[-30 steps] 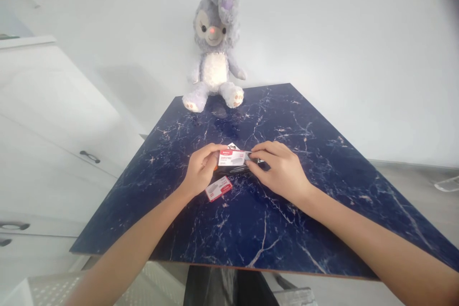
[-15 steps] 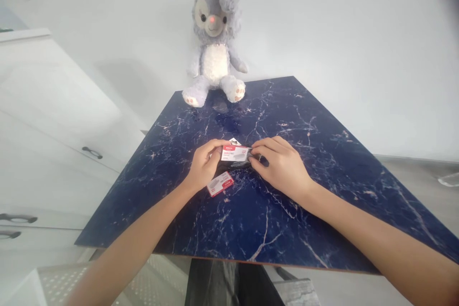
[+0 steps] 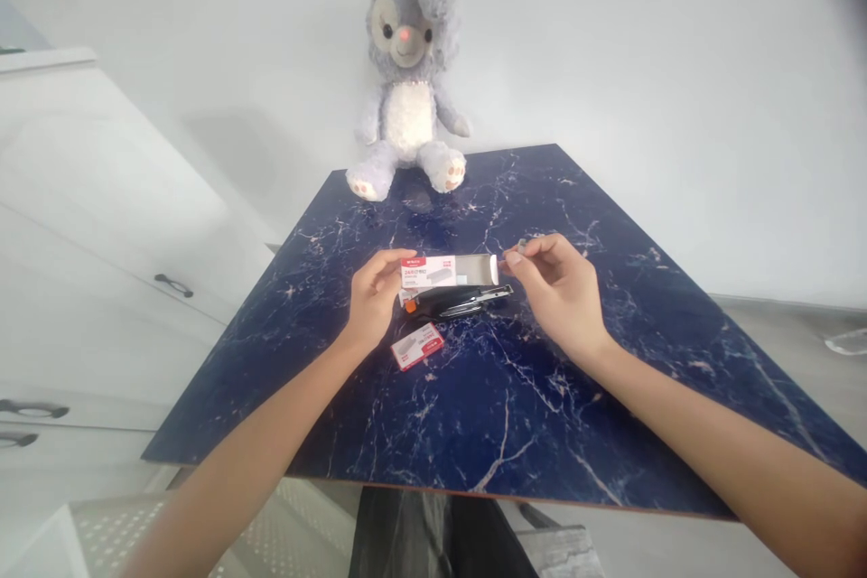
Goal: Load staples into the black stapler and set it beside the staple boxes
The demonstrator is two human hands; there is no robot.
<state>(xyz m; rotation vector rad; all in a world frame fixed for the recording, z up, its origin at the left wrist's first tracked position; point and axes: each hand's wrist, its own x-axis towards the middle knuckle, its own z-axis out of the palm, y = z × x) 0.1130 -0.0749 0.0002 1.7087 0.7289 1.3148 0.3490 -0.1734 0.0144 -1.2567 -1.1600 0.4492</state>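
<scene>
Held at its left end by my left hand (image 3: 376, 293), a small red-and-white staple box (image 3: 428, 271) is open, its pale inner tray (image 3: 478, 269) sticking out to the right. My right hand (image 3: 559, 289) is closed in a pinch just right of the tray, on a small grey strip of staples (image 3: 521, 246). Directly in front of the box lies a black stapler (image 3: 461, 300) with an orange tip at its left end and metal parts at its right. Nearer to me, a second red-and-white staple box (image 3: 417, 347) rests on the table.
A grey plush rabbit (image 3: 410, 117) sits at the far end of the blue marbled table (image 3: 474, 415), against the wall. White cabinets (image 3: 101, 271) with dark handles stand at the left. My legs (image 3: 440, 533) show below the front edge.
My right hand has moved right, away from the box, with the staples. The box has shifted slightly left with its tray pulled out, and the stapler is now plainly visible.
</scene>
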